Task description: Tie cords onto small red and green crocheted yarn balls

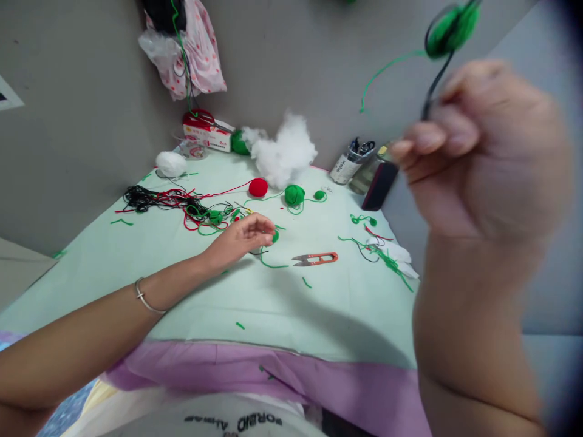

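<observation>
My right hand [492, 139], raised high and close to the camera, is closed with its fingers pinching a black strand of yarn [438, 85]. Above it, a green yarn piece [458, 30] is joined to that strand, and a loose green tail curves away to the left. My left hand [248, 235] is low over the table, its curled fingers at a small green yarn piece [276, 236] that they partly cover. A green strand trails from below it. Orange-handled thread snips [315, 260] lie just to the right of this hand.
Tangled black yarn [141, 198] and red strands lie left on the pale table [182, 321]. Behind are a red ball [258, 187], a green ball [294, 195], white stuffing [286, 152], a white ball [170, 164], a pen cup [345, 167] and a dark phone-like slab [380, 185]. Green scraps [387, 258] lie right.
</observation>
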`<action>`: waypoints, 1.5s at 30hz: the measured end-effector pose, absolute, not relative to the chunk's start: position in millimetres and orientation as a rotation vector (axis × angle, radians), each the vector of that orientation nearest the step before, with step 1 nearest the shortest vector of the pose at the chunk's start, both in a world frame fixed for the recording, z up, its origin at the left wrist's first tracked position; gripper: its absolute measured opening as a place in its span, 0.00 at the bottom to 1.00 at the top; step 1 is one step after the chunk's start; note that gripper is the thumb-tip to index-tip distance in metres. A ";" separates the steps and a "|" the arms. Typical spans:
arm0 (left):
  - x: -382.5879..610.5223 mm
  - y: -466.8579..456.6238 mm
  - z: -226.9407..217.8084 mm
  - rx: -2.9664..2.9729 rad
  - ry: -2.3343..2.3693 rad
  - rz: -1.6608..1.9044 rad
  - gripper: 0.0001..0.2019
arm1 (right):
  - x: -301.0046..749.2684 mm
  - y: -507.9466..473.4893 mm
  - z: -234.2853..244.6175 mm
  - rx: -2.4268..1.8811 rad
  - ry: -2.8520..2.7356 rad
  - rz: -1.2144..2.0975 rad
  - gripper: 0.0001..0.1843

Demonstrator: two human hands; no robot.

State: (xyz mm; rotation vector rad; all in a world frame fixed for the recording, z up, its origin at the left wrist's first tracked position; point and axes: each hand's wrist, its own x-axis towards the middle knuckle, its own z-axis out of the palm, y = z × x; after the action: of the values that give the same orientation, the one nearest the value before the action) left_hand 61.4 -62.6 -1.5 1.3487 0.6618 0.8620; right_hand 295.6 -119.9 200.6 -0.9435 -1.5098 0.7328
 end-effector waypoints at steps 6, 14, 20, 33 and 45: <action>63.6 -69.6 2.9 1.136 0.447 0.708 0.42 | 247.9 -122.3 162.6 -0.894 -1.514 1.107 0.10; 53.6 -67.8 13.6 1.070 0.235 0.497 0.29 | 246.7 -104.3 129.9 -0.983 -1.480 1.273 0.18; 51.1 -58.5 13.4 0.927 0.339 0.702 0.38 | 257.5 -100.2 124.3 -0.997 -1.376 1.295 0.18; 61.3 -72.2 8.1 1.193 0.206 0.523 0.31 | 250.4 -103.3 113.8 -0.904 -1.386 1.457 0.14; 51.1 -69.7 13.9 1.048 0.178 0.270 0.10 | 281.7 -87.5 124.2 -0.879 -0.880 1.355 0.12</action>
State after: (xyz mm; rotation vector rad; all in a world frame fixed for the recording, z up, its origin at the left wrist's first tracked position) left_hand 51.1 -69.7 13.9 1.0480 0.1776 0.2703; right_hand 281.7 -87.5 124.2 -0.8786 -0.8804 1.3554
